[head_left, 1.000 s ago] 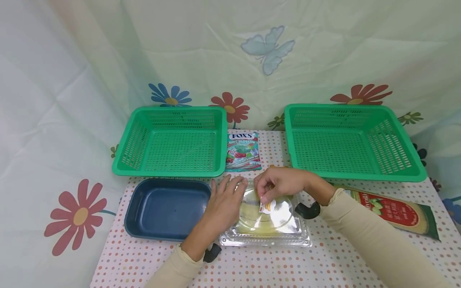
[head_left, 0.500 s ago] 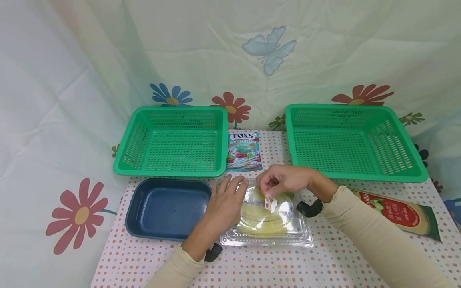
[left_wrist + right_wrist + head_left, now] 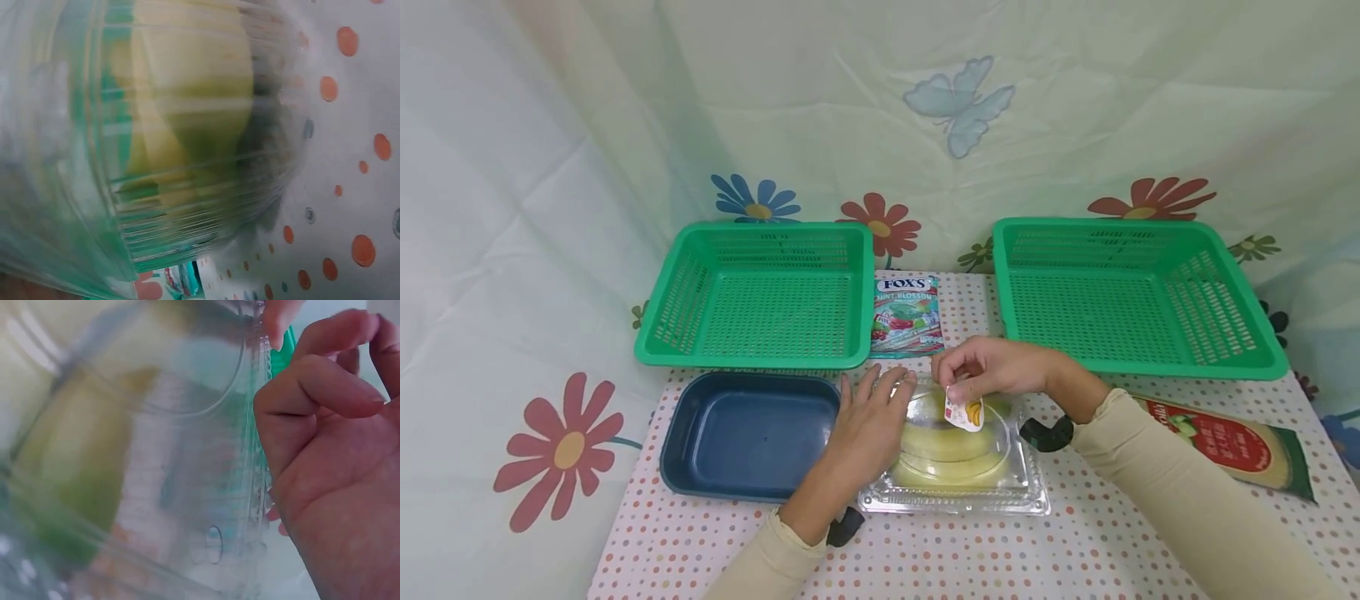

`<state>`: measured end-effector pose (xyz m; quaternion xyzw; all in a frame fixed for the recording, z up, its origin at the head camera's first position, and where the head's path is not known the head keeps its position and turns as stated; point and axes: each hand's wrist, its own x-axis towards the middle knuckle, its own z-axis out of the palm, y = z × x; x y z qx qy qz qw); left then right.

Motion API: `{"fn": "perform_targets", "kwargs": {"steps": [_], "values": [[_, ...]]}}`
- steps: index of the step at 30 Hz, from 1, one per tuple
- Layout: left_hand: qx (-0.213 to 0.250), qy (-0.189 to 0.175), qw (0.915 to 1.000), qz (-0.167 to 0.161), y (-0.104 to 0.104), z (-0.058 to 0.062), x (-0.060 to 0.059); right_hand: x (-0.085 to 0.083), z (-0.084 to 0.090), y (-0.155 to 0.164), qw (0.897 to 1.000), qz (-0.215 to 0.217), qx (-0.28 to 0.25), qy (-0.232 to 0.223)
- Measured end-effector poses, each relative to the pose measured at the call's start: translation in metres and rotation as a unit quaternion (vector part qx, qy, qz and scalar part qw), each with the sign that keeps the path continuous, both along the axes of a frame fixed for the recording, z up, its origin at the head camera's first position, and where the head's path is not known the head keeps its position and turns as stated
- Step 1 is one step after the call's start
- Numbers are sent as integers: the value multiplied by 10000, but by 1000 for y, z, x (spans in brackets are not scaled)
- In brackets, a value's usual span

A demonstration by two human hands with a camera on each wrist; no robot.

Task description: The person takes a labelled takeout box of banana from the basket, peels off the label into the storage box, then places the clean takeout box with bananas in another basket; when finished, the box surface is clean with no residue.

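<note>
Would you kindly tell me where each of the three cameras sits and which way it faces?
Head: worn on the head, looking forward and down at the dotted table; both sleeved forearms, left hand and right hand show.
Left wrist: close against the clear plastic container; no hand shows clearly.
Right wrist: beside the same container; the right hand's curled fingers show.
Shared: all views show the container and the yellow food inside.

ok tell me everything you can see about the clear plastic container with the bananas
The clear plastic container is a transparent clamshell with a domed, ribbed lid and a flat squarish rim. It sits flat on the dotted tablecloth, just right of the blue tray. Yellow bananas lie inside. The left hand rests against its left side; the right hand pinches a small sticker label above the lid.
</note>
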<state>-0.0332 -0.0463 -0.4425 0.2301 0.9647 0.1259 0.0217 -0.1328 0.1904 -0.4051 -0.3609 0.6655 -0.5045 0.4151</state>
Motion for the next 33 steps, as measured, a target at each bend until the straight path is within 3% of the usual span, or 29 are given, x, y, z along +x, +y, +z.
{"fn": "perform_targets", "kwargs": {"steps": [6, 9, 14, 19, 26, 29, 33], "values": [[260, -80, 9995, -152, -6, 0, -4, 5, 6, -7, 9986, -159, 485, 122], [576, -298, 9977, -206, -10, 0, -7, 7, 9, -10, 9978, -131, 620, 173], [1313, -766, 9882, -184, -18, 4, -10, 9, 15, -16, 9983, -112, 467, 333], [1909, -872, 9777, -119, -30, 11, -8, 8, 22, -25, 9960, -249, 574, 646], [2843, -563, 9570, 101, -63, 33, 10, 5, 32, -41, 9924, -336, 818, 854], [3108, -276, 9499, 150, -83, 41, 16, 4, 35, -50, 9945, -185, 781, 674], [3181, 198, 9469, 421, -116, 47, 23, 4, 38, -65, 9968, -166, 681, 396]]}}
